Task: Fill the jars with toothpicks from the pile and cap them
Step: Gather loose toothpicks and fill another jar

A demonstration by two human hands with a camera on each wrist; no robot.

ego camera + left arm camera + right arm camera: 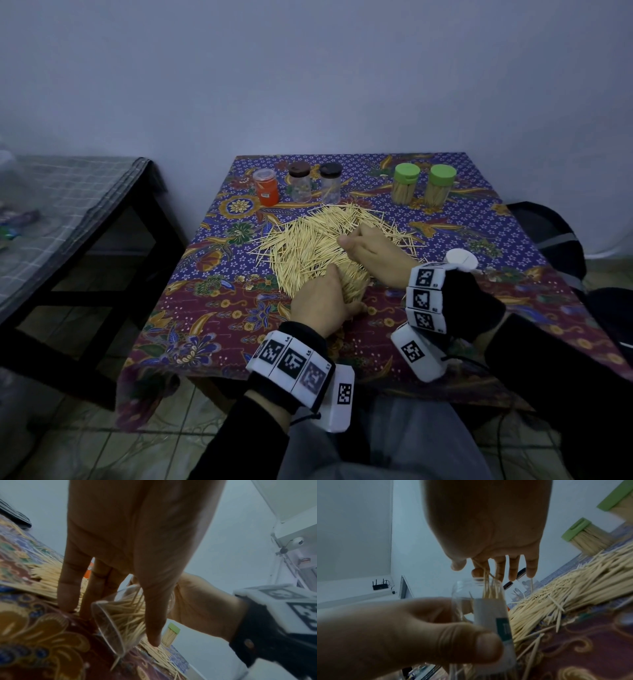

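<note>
A loose pile of pale wooden toothpicks (329, 243) covers the middle of the counter (219, 329), which is draped in a floral purple cloth. At the pile's near edge the left hand (322, 305) curls around a clear plastic jar (118, 622), uncapped and partly filled with toothpicks. Just above its mouth, the right hand (373, 250) pinches a small bunch of toothpicks between thumb and fingertips, their tips inside the jar. Beyond the pile stand an orange jar (266, 187), two dark-lidded clear jars (315, 183) and two green-lidded jars full of toothpicks (423, 185).
</note>
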